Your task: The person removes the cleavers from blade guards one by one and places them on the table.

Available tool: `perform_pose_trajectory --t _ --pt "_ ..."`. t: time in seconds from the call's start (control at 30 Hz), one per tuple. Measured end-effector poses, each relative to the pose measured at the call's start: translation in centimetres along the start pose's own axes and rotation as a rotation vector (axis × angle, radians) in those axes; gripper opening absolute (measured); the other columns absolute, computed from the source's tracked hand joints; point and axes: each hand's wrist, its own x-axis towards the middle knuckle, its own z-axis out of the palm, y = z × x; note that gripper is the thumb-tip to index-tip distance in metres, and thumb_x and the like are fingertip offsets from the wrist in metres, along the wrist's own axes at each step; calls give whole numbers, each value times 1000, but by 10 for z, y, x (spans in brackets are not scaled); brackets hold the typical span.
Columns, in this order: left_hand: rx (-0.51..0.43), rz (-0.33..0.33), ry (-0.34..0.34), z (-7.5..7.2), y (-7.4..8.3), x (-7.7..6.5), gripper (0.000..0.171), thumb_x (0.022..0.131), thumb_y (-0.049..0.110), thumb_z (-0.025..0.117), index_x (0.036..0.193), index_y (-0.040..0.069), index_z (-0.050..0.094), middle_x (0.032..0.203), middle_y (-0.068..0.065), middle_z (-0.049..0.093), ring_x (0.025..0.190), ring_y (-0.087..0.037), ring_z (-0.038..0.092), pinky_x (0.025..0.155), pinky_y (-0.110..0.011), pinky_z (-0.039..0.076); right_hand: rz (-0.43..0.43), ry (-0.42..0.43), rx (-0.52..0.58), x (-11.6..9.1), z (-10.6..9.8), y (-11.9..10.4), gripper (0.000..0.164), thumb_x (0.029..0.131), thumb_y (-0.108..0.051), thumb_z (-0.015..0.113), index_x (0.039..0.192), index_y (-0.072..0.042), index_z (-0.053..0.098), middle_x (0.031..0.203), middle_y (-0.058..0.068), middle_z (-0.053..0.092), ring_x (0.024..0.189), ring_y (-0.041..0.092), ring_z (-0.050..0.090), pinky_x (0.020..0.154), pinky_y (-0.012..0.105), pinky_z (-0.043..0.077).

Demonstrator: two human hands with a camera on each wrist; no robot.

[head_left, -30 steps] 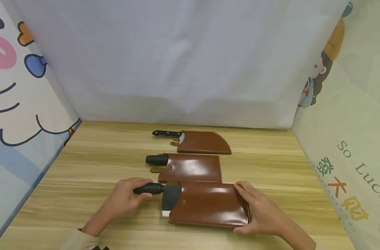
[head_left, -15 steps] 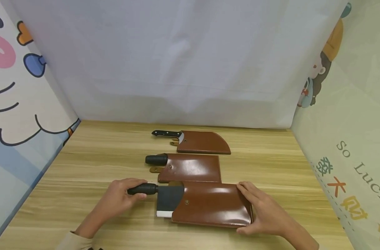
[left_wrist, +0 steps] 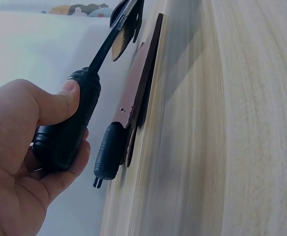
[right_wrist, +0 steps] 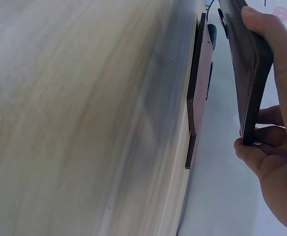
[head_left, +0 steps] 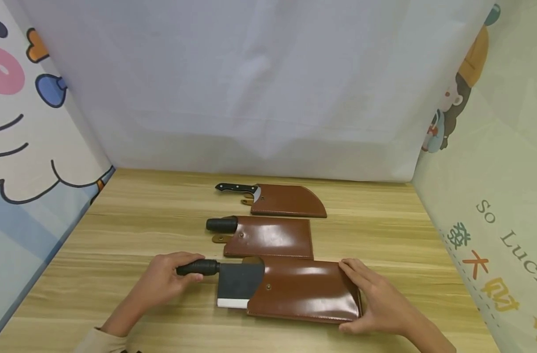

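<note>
My left hand point(head_left: 168, 277) grips the black handle point(left_wrist: 67, 120) of a cleaver point(head_left: 239, 283). Its dark blade with a bright edge shows partly outside a brown leather sheath point(head_left: 312, 289); the rest is hidden inside. At the sheath's far right end, my right hand point(head_left: 378, 299) holds it with the thumb on the near side and fingers on the far side. Both wrist views show the cleaver and the sheath point(right_wrist: 249, 73) raised off the wooden table. A small strap point(head_left: 252, 260) sticks out behind the blade at the sheath's mouth.
Behind lies a second sheathed knife point(head_left: 272, 238) with a stubby black handle. Farther back is a third one, its sheath point(head_left: 290, 200) rounded at the right and its handle point(head_left: 236, 188) riveted. A white cloth point(head_left: 268, 98) hangs at the table's point(head_left: 118, 215) back edge; printed panels stand at both sides.
The left hand has moved left with the handle, and more of the blade shows outside the sheath. The right hand and the sheath have shifted slightly right.
</note>
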Motion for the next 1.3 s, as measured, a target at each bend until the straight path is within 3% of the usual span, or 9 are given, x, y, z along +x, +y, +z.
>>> perform_pose_trajectory --t 0.27,0.5,0.7,1.07,1.3 --pt "-15 18 16 -1 -5 -2 38 84 25 85 117 9 78 113 -5 76 100 -26 74 82 -45 59 14 10 -8 -7 -4 4 120 60 -72 87 147 2 51 147 24 52 128 45 56 95 57 51" --pt "-22 -10 12 -7 -9 -6 37 86 25 84 118 9 77 114 -4 76 102 -26 74 83 -45 59 18 26 5 -11 -7 6 120 61 -73 87 149 -1 50 147 24 52 128 46 57 94 58 52" --pt "-22 18 17 -13 -11 -6 36 85 23 84 117 9 78 112 -4 76 98 -24 74 79 -41 60 3 33 6 -13 -12 8 121 59 -71 89 151 -3 49 148 22 52 127 44 58 94 57 51" --pt "-38 8 -36 -21 -15 -8 34 84 24 85 116 13 78 112 -2 77 99 -21 74 77 -34 59 -10 1 36 -15 -14 9 119 57 -68 92 149 -4 51 148 15 54 126 37 60 91 52 56" --pt "-30 -7 -42 -27 -19 -8 35 84 22 85 116 11 78 112 -3 77 100 -24 74 79 -37 59 2 -4 32 -19 -16 13 119 57 -68 91 149 -4 51 148 16 54 126 37 60 91 53 56"
